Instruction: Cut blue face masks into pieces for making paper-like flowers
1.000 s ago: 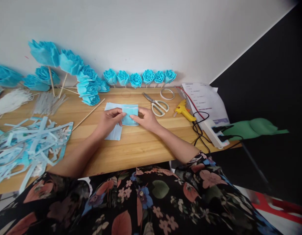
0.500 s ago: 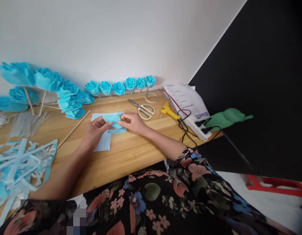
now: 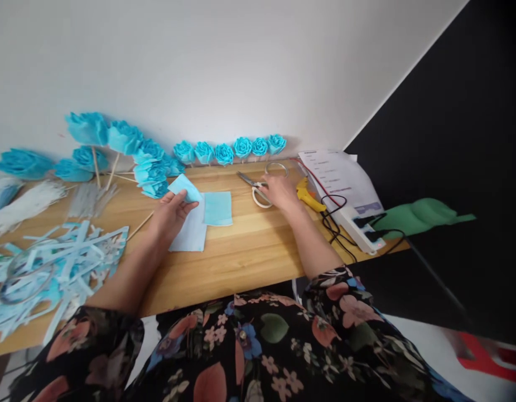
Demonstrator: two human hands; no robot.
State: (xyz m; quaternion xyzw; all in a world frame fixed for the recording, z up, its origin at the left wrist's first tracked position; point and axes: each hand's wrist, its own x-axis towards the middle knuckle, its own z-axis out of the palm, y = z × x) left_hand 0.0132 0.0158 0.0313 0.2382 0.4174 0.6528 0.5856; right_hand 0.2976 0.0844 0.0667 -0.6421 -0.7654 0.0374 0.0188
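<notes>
A light-blue flap of thin sheet material tilts up off the tabletop, pinched between the thumb and fingers of the left hand; whether it joins the paler blue rectangle lying flat just below cannot be told. At that rectangle's right edge, a brighter blue, roughly square piece lies flat and uncrumpled on the wood. Farther right, pale-handled metal scissors rest with blades pointing away and to the left, one handle loop in view, the other partly hidden beneath the right hand.
</notes>
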